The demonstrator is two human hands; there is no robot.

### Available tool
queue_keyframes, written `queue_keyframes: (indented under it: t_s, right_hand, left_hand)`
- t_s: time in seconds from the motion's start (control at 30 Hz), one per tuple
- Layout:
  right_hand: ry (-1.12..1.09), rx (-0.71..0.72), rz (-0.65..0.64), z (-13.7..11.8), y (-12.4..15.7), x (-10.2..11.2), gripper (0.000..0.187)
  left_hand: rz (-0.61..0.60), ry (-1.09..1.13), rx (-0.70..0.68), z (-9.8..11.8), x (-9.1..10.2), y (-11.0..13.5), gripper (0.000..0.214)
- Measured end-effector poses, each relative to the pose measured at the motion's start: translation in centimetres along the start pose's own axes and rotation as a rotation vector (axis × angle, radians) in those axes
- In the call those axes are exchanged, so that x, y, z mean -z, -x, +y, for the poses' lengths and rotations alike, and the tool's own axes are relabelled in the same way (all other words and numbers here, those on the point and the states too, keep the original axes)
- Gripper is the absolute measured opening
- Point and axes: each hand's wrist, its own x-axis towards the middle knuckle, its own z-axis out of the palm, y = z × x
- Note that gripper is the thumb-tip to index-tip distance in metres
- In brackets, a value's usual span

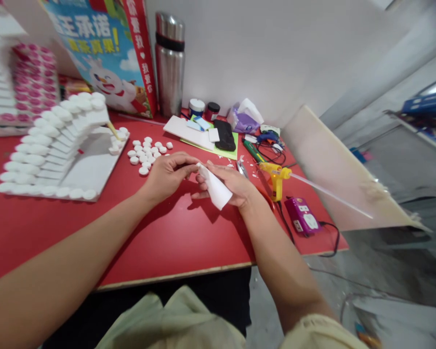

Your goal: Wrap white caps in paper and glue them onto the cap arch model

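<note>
Both my hands meet over the middle of the red table (pixel 160 242). My right hand (pixel 232 186) is closed around a small white foam piece (pixel 216 191), which sticks out toward me. My left hand (pixel 169 173) pinches the top end of that same piece with its fingertips. A heap of small white round foam discs (pixel 145 152) lies just beyond my left hand. A white stepped foam model (pixel 63 145) covered in such discs stands at the left.
A yellow glue gun (pixel 276 179) with a long clear stick and a purple power strip (pixel 303 216) lie to the right. Behind are a steel flask (pixel 169 63), a colourful box (pixel 101 53), white foam strips (pixel 189 132), a black case (pixel 225 135), small jars and cables.
</note>
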Motion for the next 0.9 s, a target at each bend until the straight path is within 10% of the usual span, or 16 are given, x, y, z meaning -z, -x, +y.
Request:
queue_keyframes:
  t_s: [0.37, 0.67, 0.9]
  right_hand:
    - [0.337, 0.219, 0.186, 0.7, -0.3, 0.3, 0.030]
    - [1.020, 0.609, 0.604, 1.6, -0.8, -0.6, 0.020]
    - [1.077, 0.673, 0.697, 2.3, -0.7, -2.2, 0.020]
  left_hand:
    - [0.062, 0.029, 0.143, 0.8, -0.6, 0.2, 0.007]
    - [0.130, 0.105, 0.287, 0.8, -1.1, 0.5, 0.017]
    - [0.186, -0.208, -0.099, 0.5, -1.7, 1.0, 0.015]
